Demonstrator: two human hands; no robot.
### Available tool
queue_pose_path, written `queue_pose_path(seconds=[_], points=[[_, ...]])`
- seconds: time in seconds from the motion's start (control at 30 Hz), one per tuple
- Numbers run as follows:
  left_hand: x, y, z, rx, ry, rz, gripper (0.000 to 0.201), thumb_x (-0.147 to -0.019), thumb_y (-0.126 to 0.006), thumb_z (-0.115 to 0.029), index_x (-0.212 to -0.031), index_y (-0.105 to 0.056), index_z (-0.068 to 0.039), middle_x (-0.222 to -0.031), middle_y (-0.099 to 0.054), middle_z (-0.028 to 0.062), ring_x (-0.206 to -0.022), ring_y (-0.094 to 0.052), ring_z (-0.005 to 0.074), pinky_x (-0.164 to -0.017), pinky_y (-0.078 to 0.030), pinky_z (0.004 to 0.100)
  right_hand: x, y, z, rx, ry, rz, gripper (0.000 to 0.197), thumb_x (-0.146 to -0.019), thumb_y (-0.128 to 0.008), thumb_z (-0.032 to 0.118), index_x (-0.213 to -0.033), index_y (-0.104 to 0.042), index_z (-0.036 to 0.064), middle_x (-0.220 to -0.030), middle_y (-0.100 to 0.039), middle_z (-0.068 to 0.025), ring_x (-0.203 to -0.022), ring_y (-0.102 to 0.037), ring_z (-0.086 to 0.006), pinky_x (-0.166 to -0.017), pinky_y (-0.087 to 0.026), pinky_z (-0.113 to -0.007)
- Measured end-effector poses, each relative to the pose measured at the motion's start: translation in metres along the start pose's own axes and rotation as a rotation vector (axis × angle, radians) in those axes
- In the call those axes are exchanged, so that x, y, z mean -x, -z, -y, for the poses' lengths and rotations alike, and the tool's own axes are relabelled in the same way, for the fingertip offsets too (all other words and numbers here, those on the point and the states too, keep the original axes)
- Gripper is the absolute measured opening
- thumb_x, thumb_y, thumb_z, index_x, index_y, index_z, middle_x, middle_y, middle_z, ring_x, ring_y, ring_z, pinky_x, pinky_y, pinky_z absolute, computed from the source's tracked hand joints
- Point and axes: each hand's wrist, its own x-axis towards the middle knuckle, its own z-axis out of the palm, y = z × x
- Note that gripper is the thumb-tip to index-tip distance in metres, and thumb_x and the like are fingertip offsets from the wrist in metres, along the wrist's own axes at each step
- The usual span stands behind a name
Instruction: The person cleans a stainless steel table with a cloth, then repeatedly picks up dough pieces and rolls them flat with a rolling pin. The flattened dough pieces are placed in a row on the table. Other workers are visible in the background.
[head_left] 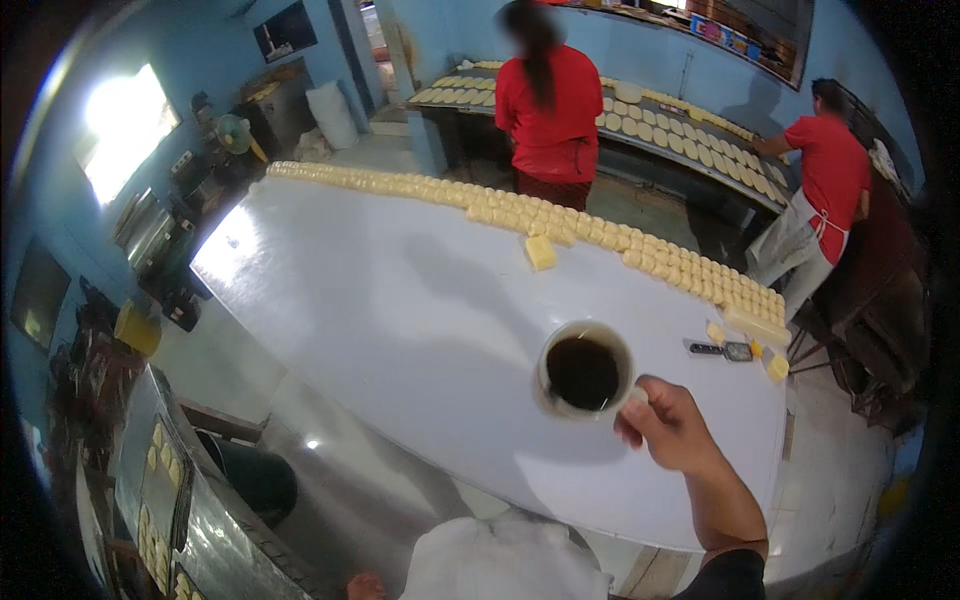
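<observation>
My right hand (pixel 662 425) is closed round the handle of a pale mug (pixel 630 365), held above the white table (pixel 400 330). Dark liquid, like black coffee, stands in the mug. Only a small part of my left hand (pixel 366 586) shows at the lower edge, beside my white apron; its fingers cannot be made out. Along the table's far edge runs a long band of small pale dough balls (pixel 590 235), in several rows towards the right. A yellow block (pixel 540 252), like butter or margarine, sits just in front of them.
Right of the mug lies a dark-handled scraper (pixel 720 350) near yellow pieces (pixel 777 368). Two people in red shirts (pixel 550 110) (pixel 825 175) stand beyond, by a bench of flattened dough pieces (pixel 690 142). At lower left are a metal counter (pixel 215 540) and a dark bin (pixel 255 478).
</observation>
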Motion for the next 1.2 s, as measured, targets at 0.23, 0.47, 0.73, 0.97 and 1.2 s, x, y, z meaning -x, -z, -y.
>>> queue_pose_path(seconds=[0.23, 0.47, 0.73, 0.97, 1.2], points=[[0.068, -0.055, -0.001, -0.602, -0.329, -0.249, 0.028, -0.102, -0.063, -0.027, -0.113, -0.068, -0.001, -0.108, -0.072, 0.0133, -0.093, -0.065, 0.0271, -0.082, -0.055, 0.0418, -0.158, 0.064, -0.157, 0.022, 0.029, -0.385, 0.037, -0.108, -0.058, 0.038, -0.094, -0.06, 0.0042, -0.076, -0.064, -0.0043, -0.065, -0.06, -0.01, -0.057, -0.051, -0.027], [0.113, -0.092, -0.012, -0.456, -0.088, -0.253, 0.033, -0.101, -0.065, -0.029, -0.117, -0.068, -0.001, -0.113, -0.071, 0.0124, -0.097, -0.068, 0.0279, -0.085, -0.056, 0.0411, -0.278, 0.113, -0.278, 0.05, 0.011, -0.634, 0.04, -0.107, -0.06, 0.042, -0.091, -0.058, 0.0052, -0.068, -0.06, -0.0022, -0.056, -0.058, -0.0098, -0.051, -0.047, -0.027], [0.093, -0.087, -0.044, -0.394, -0.063, -0.232, 0.033, -0.101, -0.065, -0.029, -0.118, -0.068, -0.001, -0.112, -0.071, 0.0125, -0.1, -0.068, 0.0286, -0.087, -0.056, 0.0416, -0.348, 0.125, -0.317, -0.144, 0.015, -0.801, 0.046, -0.105, -0.061, 0.048, -0.091, -0.058, 0.0047, -0.064, -0.058, -0.0036, -0.05, -0.055, -0.0122, -0.047, -0.045, -0.028], [0.027, -0.019, -0.061, 0.142, -0.175, -0.015, 0.034, -0.101, -0.066, -0.029, -0.119, -0.069, -0.001, -0.111, -0.071, 0.0125, -0.102, -0.069, 0.0292, -0.089, -0.056, 0.0421, -0.375, 0.135, -0.332, -0.257, -0.018, -0.87, 0.03, -0.101, -0.07, 0.036, -0.119, -0.06, 0.0148, -0.093, -0.069, -0.0108, -0.072, -0.066, -0.0185, -0.053, -0.05, -0.028], [-0.133, 0.093, -0.16, -0.253, 0.028, -0.267, 0.05, -0.095, -0.074, -0.023, -0.139, -0.058, -0.004, -0.111, -0.072, 0.019, -0.093, -0.07, 0.0285, -0.074, -0.056, 0.0394, -0.314, -0.034, -0.337, 0.525, -0.026, -1.266, 0.049, -0.107, -0.058, 0.036, -0.141, -0.053, 0.0014, -0.13, -0.065, -0.021, -0.112, -0.066, -0.0305, -0.09, -0.053, -0.037]])
